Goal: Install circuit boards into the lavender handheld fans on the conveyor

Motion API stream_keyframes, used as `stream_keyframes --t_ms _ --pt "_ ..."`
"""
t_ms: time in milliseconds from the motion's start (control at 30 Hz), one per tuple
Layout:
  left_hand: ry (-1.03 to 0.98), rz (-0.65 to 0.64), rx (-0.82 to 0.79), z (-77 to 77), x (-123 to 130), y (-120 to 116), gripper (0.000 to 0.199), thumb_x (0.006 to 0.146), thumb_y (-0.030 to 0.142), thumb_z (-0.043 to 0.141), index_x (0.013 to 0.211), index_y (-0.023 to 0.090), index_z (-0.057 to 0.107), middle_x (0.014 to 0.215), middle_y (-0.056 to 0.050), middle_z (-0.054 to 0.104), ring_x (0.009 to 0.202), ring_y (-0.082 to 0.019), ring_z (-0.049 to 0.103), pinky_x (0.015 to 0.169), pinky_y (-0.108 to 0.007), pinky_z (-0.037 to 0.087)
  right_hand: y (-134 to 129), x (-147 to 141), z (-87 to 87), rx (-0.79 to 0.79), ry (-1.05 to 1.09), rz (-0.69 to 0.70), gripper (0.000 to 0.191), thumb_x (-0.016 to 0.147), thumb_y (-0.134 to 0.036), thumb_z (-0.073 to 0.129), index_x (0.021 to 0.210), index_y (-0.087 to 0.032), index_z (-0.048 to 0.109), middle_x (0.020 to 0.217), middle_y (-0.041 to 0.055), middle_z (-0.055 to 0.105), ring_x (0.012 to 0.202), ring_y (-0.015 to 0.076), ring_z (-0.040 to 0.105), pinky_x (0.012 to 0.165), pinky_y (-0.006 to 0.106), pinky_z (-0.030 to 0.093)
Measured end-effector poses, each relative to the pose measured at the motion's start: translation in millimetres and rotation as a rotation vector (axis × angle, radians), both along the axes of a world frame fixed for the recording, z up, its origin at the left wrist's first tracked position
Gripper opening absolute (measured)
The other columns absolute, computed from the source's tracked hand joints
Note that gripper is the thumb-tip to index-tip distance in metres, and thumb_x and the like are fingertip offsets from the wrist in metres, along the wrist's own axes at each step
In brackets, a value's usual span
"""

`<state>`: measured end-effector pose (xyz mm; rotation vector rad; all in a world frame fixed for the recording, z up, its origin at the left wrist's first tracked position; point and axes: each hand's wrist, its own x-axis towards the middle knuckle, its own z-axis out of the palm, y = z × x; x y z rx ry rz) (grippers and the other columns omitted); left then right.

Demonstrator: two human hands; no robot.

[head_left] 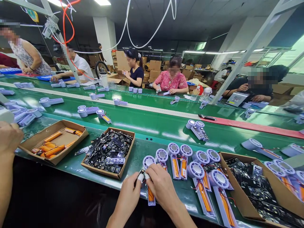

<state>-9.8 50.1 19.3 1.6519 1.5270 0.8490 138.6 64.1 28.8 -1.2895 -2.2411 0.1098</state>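
Green conveyor belt [156, 126], orange batteries [175, 167], lilac housings [197, 170]

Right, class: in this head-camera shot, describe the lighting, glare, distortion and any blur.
Head view: ceiling strip lights cast pale glare along the green conveyor belt; the wide lens bows the belts towards the edges; the left hand and right hand show no clear motion blur.

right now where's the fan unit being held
Head view, bottom centre: the fan unit is gripped between the left hand and right hand, right of the cardboard tray of circuit boards.
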Motion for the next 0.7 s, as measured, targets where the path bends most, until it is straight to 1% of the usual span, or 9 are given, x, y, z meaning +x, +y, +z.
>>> stream_keyframes --t_ms 100,233,367,467,567,633,700 --pt "0.077 -0.048 0.035 0.7 -2.2 -2.2 0.024 0.09 0.025 0.039 0.074 0.022 0.056 0.073 -0.005 0.063 0.069 -0.023 0.057 0.065 -0.03 0.034 -0.6 -0.9 3.1 0.033 -0.083 -0.01 0.021 0.077 -0.001 0.056 0.081 -0.021 0.055 0.084 0.0029 0.06 0.076 0.0213 0.052 0.065 0.032 0.04" --pt "0.265 -0.137 0.055 1.4 -4.8 -4.0 0.026 0.093 0.018 0.032 0.076 0.023 0.05 0.074 -0.006 0.063 0.069 -0.023 0.059 0.063 -0.03 0.034 -0.4 -2.3 6.7 0.071 -0.183 0.009 0.021 0.077 0.001 0.054 0.076 -0.02 0.054 0.08 0.0032 0.059 0.073 0.0215 0.052 0.061 0.033 0.039" --pt "0.285 -0.163 0.047 4.5 -4.5 -3.5 0.028 0.094 0.017 0.029 0.073 0.024 0.045 0.07 -0.004 0.061 0.066 -0.021 0.059 0.06 -0.029 0.032 0.0 -2.2 4.0 0.07 -0.187 0.051 0.019 0.082 -0.001 0.052 0.077 -0.019 0.055 0.08 0.0037 0.058 0.073 0.0212 0.052 0.061 0.034 0.04" --pt "0.278 -0.189 0.048 8.7 -5.8 -1.5 0.028 0.095 0.018 0.029 0.073 0.023 0.045 0.07 -0.004 0.061 0.067 -0.021 0.058 0.061 -0.029 0.032 1.7 1.9 -1.6 0.004 -0.119 0.069 0.016 0.086 -0.005 0.052 0.083 -0.019 0.057 0.085 0.004 0.059 0.078 0.0211 0.053 0.067 0.033 0.042" --pt "0.236 -0.252 0.047 11.1 -10.8 2.3 0.027 0.096 0.021 0.029 0.076 0.023 0.046 0.073 -0.003 0.06 0.067 -0.019 0.054 0.063 -0.028 0.033 5.4 9.4 -4.7 -0.113 0.039 0.091 0.014 0.09 -0.008 0.052 0.093 -0.02 0.058 0.094 0.0036 0.06 0.085 0.0199 0.054 0.075 0.032 0.044" --pt "0.201 -0.292 0.043 10.9 -14.9 5.3 0.027 0.098 0.025 0.029 0.076 0.022 0.046 0.073 -0.002 0.058 0.066 -0.018 0.051 0.062 -0.027 0.033 8.2 14.7 -3.1 -0.196 0.141 0.114 0.017 0.091 -0.009 0.052 0.102 -0.021 0.058 0.098 0.0034 0.059 0.089 0.0187 0.055 0.079 0.031 0.045" --pt "0.182 -0.318 0.042 10.3 -17.9 8.0 0.029 0.098 0.027 0.03 0.075 0.022 0.046 0.071 -0.001 0.056 0.065 -0.017 0.05 0.061 -0.026 0.032 10.9 19.0 1.6 -0.261 0.186 0.152 0.02 0.093 -0.01 0.051 0.105 -0.023 0.059 0.098 0.0028 0.058 0.09 0.0177 0.055 0.08 0.029 0.045"
